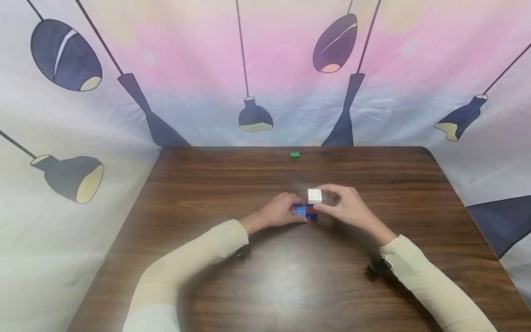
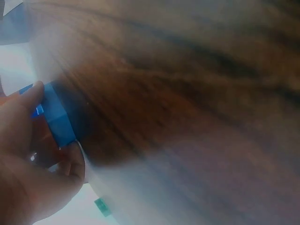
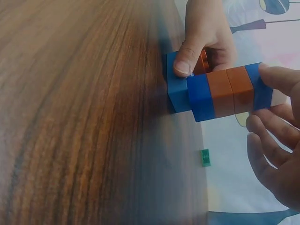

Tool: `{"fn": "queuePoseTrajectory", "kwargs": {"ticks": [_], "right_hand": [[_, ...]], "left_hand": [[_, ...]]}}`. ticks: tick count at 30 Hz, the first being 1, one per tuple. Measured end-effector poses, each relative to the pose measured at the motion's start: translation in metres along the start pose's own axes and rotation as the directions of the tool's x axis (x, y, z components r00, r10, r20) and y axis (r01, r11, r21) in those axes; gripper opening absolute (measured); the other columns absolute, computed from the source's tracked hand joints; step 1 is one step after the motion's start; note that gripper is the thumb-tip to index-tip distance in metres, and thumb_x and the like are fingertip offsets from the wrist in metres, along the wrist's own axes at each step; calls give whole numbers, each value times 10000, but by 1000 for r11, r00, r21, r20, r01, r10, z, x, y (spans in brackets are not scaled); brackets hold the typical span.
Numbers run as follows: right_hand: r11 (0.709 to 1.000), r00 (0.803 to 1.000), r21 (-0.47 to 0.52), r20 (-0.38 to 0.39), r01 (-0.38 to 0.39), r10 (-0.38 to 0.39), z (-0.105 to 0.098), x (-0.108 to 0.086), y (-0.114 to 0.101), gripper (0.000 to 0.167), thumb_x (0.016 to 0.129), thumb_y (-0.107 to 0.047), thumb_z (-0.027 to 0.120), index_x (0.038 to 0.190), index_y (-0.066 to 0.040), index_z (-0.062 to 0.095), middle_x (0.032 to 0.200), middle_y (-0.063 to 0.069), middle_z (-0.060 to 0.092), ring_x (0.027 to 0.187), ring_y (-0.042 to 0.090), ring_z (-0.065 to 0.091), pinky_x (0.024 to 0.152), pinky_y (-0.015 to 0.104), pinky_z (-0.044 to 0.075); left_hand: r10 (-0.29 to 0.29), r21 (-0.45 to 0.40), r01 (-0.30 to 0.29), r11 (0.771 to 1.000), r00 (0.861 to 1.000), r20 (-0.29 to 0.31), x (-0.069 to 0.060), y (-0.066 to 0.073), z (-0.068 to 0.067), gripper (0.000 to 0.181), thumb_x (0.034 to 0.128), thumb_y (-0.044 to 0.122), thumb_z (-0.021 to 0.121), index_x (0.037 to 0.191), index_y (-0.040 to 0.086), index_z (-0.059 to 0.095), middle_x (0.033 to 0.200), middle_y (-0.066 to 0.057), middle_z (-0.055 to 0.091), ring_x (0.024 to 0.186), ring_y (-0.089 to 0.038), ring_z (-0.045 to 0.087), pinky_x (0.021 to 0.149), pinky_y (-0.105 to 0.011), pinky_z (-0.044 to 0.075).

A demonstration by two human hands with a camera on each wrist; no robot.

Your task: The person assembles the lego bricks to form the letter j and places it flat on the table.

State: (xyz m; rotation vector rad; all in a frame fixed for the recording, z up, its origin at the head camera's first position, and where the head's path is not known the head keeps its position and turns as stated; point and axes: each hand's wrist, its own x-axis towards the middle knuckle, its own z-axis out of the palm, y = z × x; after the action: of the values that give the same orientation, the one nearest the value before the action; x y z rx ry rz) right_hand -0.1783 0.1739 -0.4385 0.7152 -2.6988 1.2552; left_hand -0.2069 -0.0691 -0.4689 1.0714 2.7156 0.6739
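My left hand (image 1: 282, 210) grips a light blue brick (image 3: 176, 96) on the table, its thumb against the brick's side in the right wrist view. An orange brick (image 3: 203, 63) shows partly behind that thumb. Rising from the light blue brick is a column with a dark blue brick (image 3: 200, 101) lowest, orange bricks (image 3: 221, 96) above it, then another blue brick (image 3: 260, 89). A white brick (image 1: 314, 196) tops the column. My right hand (image 1: 346, 205) pinches the column's upper end between thumb and fingers. Whether the column is pressed fully onto the light blue brick, I cannot tell.
A small green brick (image 1: 295, 155) lies near the far edge of the brown wooden table (image 1: 215, 184). Behind and beside the table hangs a cloth printed with lamps (image 1: 255, 115). A black device (image 1: 375, 266) is strapped at the right wrist.
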Motion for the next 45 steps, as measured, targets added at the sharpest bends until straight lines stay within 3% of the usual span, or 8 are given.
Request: {"fn": "queuePoseTrajectory", "kwargs": {"ticks": [7,12,17,28,38,45], "right_hand": [[1000,1000,-10,4,-12,12,-1,1,-1,435,840,-299,863,1217,-132,723,988,2,739,886,151,666,779,397,573],[1000,1000,7,8,-14,14,-1,1,-2,430,843,-285,860,1214,-120,719,985,17,736,903,230,686,787,435,580],[1000,1000,12,11,-22,22,-1,0,-2,432,847,-293,857,1218,-122,716,997,18,735,922,253,686,799,453,578],[1000,1000,1,-8,-17,17,-2,8,0,439,852,-296,850,1214,-85,718,973,26,745,884,180,680,776,390,577],[998,997,13,-41,-64,65,-2,25,10,485,882,-311,822,1291,-92,680,1015,93,745,898,228,701,795,437,586],[997,994,40,-89,-66,69,2,38,19,468,891,-335,812,1290,-131,676,989,62,753,850,198,705,767,388,572]], "left_hand": [[-27,5,27,1000,1000,-3,-11,-2,-7,571,889,423,791,1355,132,636,1274,-25,674,1164,-188,587,1028,-380,458],[-59,-7,59,998,998,-19,-22,-5,-14,599,892,415,790,1386,133,603,1286,-31,653,1162,-186,580,1010,-378,472],[-56,-12,56,998,998,-36,-28,-8,-15,583,885,396,802,1359,114,612,1271,-37,655,1168,-193,584,1019,-387,472],[-52,-49,49,998,997,-62,-27,-11,-16,484,886,323,811,1274,97,629,1198,-45,693,1146,-216,632,1008,-397,499],[-82,-96,76,992,995,-60,-24,-15,-18,472,911,345,786,1286,116,615,1142,-24,701,1081,-179,657,920,-353,539],[-93,-115,85,990,994,-65,-21,-17,-21,467,942,363,750,1313,115,612,1160,-15,703,1085,-150,658,940,-342,541]]}}
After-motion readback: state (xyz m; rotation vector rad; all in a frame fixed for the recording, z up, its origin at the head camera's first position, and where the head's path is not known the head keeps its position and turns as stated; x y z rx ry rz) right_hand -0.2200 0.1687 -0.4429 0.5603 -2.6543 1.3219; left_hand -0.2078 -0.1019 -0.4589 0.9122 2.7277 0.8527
